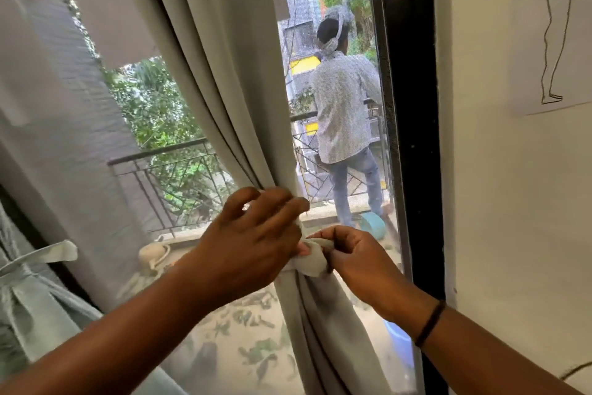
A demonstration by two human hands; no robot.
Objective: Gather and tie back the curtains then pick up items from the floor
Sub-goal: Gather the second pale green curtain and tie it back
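The pale green curtain (pixel 224 90) hangs gathered in front of the window screen, cinched at its waist by a matching tie (pixel 312 258). The left hand (pixel 253 234) rests against the gathered folds, fingers curled and pinching the fabric at the knot. The right hand (pixel 355 260) pinches the loose end of the tie between thumb and fingers. Another tied curtain (pixel 35 292) hangs at the far left. Outside, a person (pixel 346 113) stands on the balcony by the railing (pixel 166 154).

I see the pale grey-green curtain (pixel 224 81) gathered into a narrow bunch at centre frame, its folds fanning up toward 11 o'clock. A matching fabric tie (pixel 312 258) wraps the bunch, knotted at its 3 o'clock side.
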